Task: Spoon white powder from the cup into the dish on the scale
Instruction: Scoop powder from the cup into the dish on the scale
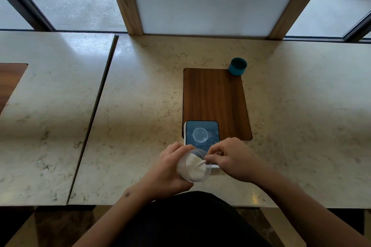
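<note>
My left hand [167,167] grips a clear plastic cup [193,166] tilted toward the right, with white powder inside. My right hand [230,158] pinches a small white spoon [201,163] whose tip dips into the powder at the cup's mouth. Just beyond the hands lies a scale [201,132] with a dark glossy top and white edge. A small clear round dish [200,134] sits on the scale's platform; it looks empty. The cup and my right hand cover the near end of the scale.
The scale rests partly on a dark wooden inlay [214,96] set in the marble counter [140,96]. A teal round container [237,66] stands at the inlay's far right corner. A seam splits the counter at left. Windows and a white panel rise behind.
</note>
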